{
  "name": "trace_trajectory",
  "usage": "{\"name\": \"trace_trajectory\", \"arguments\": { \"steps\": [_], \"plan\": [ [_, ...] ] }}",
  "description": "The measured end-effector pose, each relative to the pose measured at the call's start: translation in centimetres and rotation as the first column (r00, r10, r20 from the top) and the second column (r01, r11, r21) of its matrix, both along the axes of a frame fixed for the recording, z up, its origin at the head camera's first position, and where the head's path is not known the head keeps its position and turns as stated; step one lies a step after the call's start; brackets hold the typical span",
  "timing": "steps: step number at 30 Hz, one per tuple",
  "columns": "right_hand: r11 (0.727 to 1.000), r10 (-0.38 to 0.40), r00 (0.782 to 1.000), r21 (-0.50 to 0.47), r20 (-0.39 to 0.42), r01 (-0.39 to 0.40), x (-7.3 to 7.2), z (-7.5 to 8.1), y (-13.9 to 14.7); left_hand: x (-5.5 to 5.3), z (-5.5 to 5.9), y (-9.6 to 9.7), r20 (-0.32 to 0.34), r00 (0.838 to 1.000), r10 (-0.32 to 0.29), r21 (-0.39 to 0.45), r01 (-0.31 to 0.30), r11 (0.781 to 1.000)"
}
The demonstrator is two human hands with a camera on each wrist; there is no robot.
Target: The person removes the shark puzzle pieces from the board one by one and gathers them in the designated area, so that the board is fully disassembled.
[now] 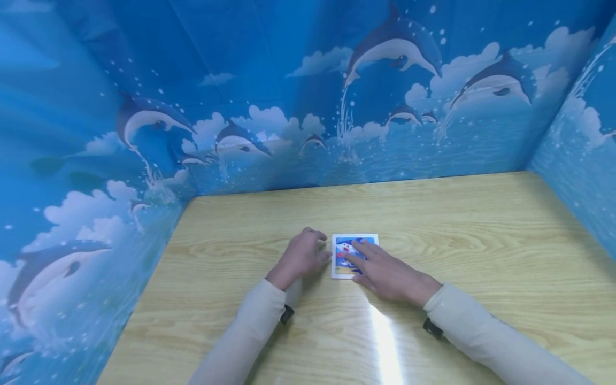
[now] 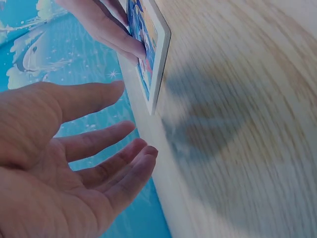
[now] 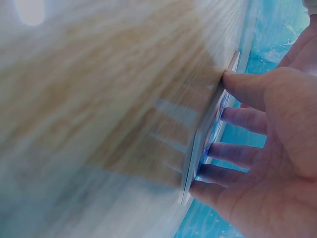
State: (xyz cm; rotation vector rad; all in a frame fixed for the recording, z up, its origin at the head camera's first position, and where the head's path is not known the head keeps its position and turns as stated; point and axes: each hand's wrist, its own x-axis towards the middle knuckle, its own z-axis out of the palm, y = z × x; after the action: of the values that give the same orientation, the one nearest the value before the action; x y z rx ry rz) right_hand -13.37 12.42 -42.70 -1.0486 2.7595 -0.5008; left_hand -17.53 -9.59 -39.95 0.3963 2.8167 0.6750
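Observation:
A small square picture board (image 1: 344, 247) with a white frame and a blue sea picture lies flat on the table. My right hand (image 1: 385, 270) rests on its right part, fingers spread over the picture. In the right wrist view the thumb of that hand (image 3: 282, 144) touches the board's near edge, while the other fingertips meet its face. To the left, my left hand (image 1: 300, 256) hovers beside the board, fingertips close to its left edge. The left wrist view shows this hand (image 2: 74, 168) with parted, loosely bent fingers and nothing in them.
The wood-grain table (image 1: 457, 224) extends around the board. A blue curtain (image 1: 289, 80) printed with dolphins and clouds rises behind it and along both sides. Both forearms wear pale sleeves (image 1: 255, 315), with a small dark device at each wrist.

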Motion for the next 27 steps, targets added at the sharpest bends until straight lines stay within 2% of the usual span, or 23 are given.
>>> {"name": "trace_trajectory", "arguments": {
  "steps": [6,12,18,23,27],
  "plan": [
    [1.0,-0.001,1.0,0.008,0.01,0.001,0.0,0.1,0.0,-0.9,-0.3,0.3,0.023,0.996,0.081,0.026,-0.081,0.996],
    [1.0,0.0,1.0,-0.001,0.015,0.0,-0.1,-0.1,0.0,-1.6,-0.9,0.7,0.046,0.992,0.115,0.083,-0.119,0.989],
    [1.0,0.013,1.0,-0.012,-0.001,-0.013,-0.1,0.0,0.1,-1.8,-1.6,1.3,0.072,0.985,0.157,0.148,-0.166,0.975],
    [1.0,0.016,1.0,-0.008,-0.013,-0.016,0.0,0.1,0.1,-1.7,-2.0,1.8,0.071,0.985,0.16,0.188,-0.17,0.967],
    [1.0,0.017,1.0,-0.008,-0.016,-0.018,0.0,0.1,0.0,-1.8,-2.2,2.1,0.062,0.984,0.167,0.186,-0.176,0.967]
  ]
}}
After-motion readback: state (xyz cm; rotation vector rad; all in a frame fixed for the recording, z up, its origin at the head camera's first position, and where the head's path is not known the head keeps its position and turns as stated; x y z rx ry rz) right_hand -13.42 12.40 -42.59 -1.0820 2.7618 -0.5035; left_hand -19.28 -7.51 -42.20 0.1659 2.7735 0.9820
